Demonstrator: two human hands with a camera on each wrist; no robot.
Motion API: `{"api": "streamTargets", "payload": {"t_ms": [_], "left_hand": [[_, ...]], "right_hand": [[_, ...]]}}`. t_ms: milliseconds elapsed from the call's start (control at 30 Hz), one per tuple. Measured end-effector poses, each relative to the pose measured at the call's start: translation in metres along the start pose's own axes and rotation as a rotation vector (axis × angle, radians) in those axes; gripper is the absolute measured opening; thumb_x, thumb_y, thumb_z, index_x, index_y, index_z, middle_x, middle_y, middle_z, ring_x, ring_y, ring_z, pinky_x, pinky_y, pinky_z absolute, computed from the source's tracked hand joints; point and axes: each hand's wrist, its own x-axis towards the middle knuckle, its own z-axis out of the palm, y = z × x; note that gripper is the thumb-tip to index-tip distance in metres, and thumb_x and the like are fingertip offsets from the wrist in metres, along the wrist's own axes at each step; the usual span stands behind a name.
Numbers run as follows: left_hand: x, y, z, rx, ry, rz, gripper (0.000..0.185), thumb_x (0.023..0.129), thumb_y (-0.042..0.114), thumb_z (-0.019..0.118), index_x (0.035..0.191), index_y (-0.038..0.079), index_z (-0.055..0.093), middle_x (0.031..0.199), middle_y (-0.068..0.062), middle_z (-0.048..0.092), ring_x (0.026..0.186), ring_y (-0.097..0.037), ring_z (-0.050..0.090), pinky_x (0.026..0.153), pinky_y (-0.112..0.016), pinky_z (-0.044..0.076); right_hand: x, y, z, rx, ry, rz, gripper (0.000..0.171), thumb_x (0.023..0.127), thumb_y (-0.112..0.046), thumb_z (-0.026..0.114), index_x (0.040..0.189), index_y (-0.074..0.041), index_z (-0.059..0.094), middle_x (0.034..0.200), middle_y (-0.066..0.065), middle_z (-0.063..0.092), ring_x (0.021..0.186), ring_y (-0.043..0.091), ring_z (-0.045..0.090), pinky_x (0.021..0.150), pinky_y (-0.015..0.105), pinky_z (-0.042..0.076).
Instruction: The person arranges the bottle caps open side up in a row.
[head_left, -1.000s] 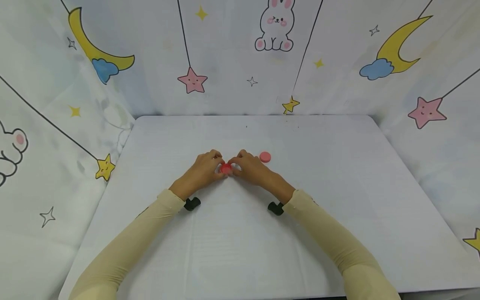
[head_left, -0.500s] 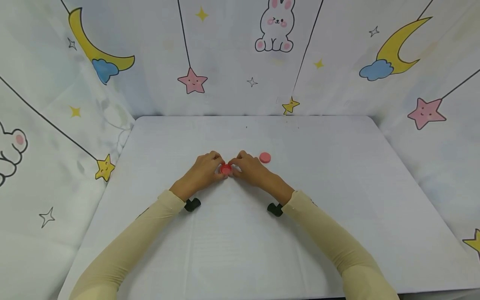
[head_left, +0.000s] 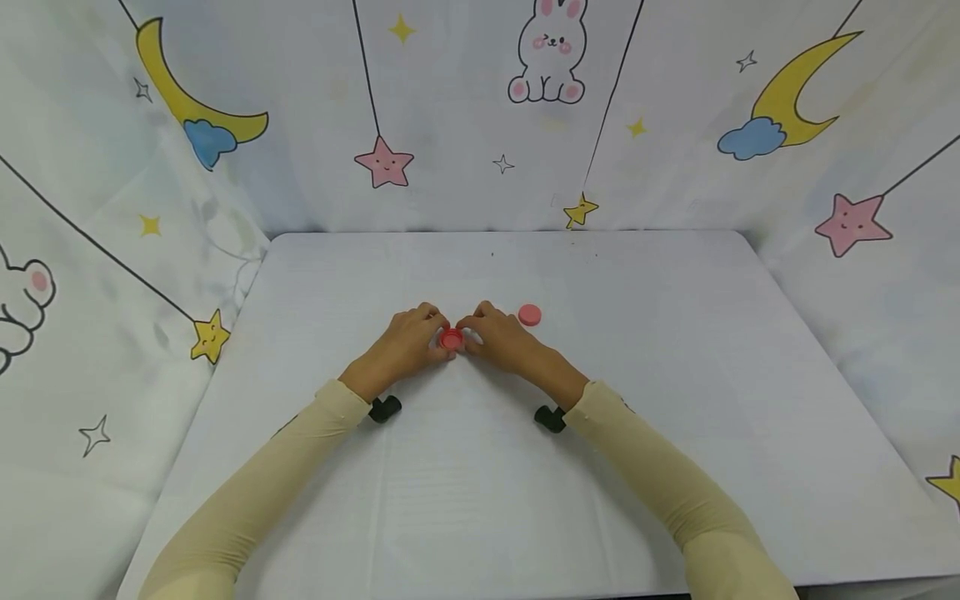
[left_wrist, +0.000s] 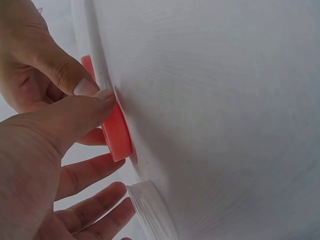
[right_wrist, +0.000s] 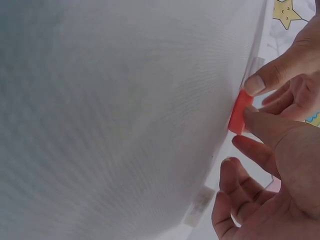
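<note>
A small round red plastic cap (head_left: 451, 339) sits between my two hands near the middle of the white table, with a raised rim around its top. My left hand (head_left: 408, 340) grips it from the left, the thumb at the near edge. From the other side my right hand (head_left: 501, 337) holds it with thumb and fingertips. In the left wrist view the cap (left_wrist: 117, 134) stays close to the tabletop, and a clear ridged lid (left_wrist: 152, 210) lies by the left hand's lower fingers. Another clear piece (right_wrist: 199, 206) shows near the right hand's curled lower fingers in the right wrist view.
A second, pinkish-red disc (head_left: 529, 314) lies on the white table (head_left: 637, 333) just beyond the right hand. Dark wrist-worn devices (head_left: 386, 409) hang under both forearms. A patterned cloth (head_left: 465, 108) with moons and stars rises behind and at both sides.
</note>
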Motion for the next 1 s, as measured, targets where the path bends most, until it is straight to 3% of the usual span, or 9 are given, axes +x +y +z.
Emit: {"api": "streamTargets", "payload": {"t_ms": [300, 467, 733, 1000], "left_hand": [[0.002, 0.005, -0.004, 0.006, -0.021, -0.012, 0.052, 0.094, 0.035, 0.082, 0.131, 0.002, 0.067, 0.136, -0.018, 0.060, 0.125, -0.036, 0.061, 0.112, -0.059, 0.043], [0.005, 0.011, -0.007, 0.004, -0.035, -0.016, 0.052, 0.098, 0.034, 0.077, 0.136, 0.001, 0.064, 0.140, -0.018, 0.058, 0.128, -0.037, 0.060, 0.115, -0.058, 0.042], [0.022, 0.026, -0.014, -0.018, -0.078, -0.040, 0.058, 0.102, 0.036, 0.071, 0.147, 0.003, 0.054, 0.142, -0.016, 0.057, 0.120, -0.033, 0.065, 0.110, -0.048, 0.051], [0.044, 0.038, -0.015, 0.066, -0.111, -0.029, 0.056, 0.104, 0.036, 0.069, 0.147, 0.003, 0.054, 0.141, -0.017, 0.059, 0.125, -0.033, 0.063, 0.109, -0.049, 0.051]], "right_hand": [[-0.004, 0.008, -0.013, 0.044, 0.036, 0.026, 0.049, 0.099, -0.031, 0.076, 0.144, -0.015, 0.064, 0.129, 0.012, 0.057, 0.113, 0.026, 0.064, 0.095, 0.038, 0.059], [-0.007, 0.017, -0.019, 0.013, 0.075, 0.041, 0.049, 0.099, -0.032, 0.077, 0.143, -0.013, 0.065, 0.129, 0.013, 0.058, 0.114, 0.029, 0.063, 0.101, 0.046, 0.054], [-0.010, 0.029, -0.025, -0.076, 0.152, 0.075, 0.049, 0.099, -0.035, 0.077, 0.140, -0.011, 0.066, 0.135, 0.014, 0.059, 0.123, 0.035, 0.058, 0.100, 0.055, 0.048], [-0.011, 0.037, -0.027, -0.059, 0.166, 0.094, 0.050, 0.098, -0.035, 0.078, 0.140, -0.010, 0.066, 0.137, 0.014, 0.056, 0.127, 0.035, 0.055, 0.099, 0.055, 0.046]]}}
